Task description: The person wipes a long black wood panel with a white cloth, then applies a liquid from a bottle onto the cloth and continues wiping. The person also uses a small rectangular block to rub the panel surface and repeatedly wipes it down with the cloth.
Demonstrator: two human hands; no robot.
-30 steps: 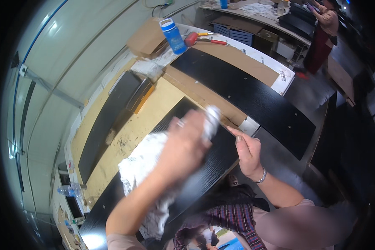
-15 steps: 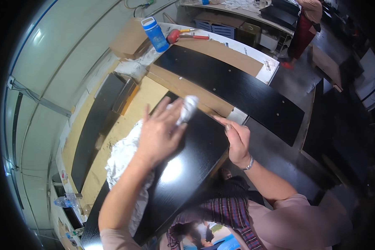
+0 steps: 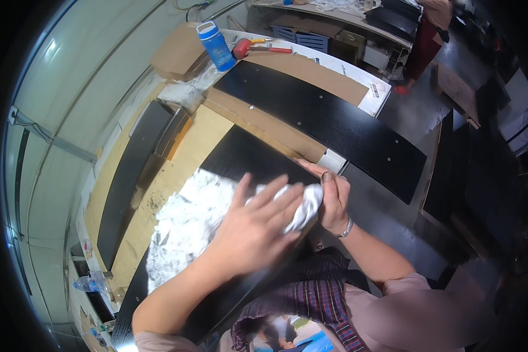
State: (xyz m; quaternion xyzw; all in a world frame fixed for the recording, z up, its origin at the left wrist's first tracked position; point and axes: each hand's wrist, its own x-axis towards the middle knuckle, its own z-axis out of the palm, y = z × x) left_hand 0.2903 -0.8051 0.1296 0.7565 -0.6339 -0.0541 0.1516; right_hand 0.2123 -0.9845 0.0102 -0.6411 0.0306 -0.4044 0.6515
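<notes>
A black wood-grain panel (image 3: 234, 154) lies slanted on the worktable in front of me. My left hand (image 3: 258, 229), slightly blurred, presses a white cloth (image 3: 188, 211) against its surface. The cloth bunches up beyond my fingertips and trails back under my wrist along the panel. At the panel's right edge, my right hand (image 3: 335, 199) grips the board, thumb on top and a finger stretched along the edge; a metal bracelet is on that wrist. The two hands are close together, with the bunched cloth beside my right thumb.
Beyond lies another black panel (image 3: 322, 117) with small holes, on cardboard (image 3: 311, 74). A blue bottle (image 3: 218, 50) and a red mallet (image 3: 242, 48) stand behind it. Dark boards (image 3: 136, 170) lie at the left. A person (image 3: 423, 47) stands at a far bench; more panels (image 3: 452, 170) are at the right.
My left hand has swept the cloth from the panel's far end toward me and to the right, near my right hand. The cloth has spread out more. My right hand keeps its hold.
</notes>
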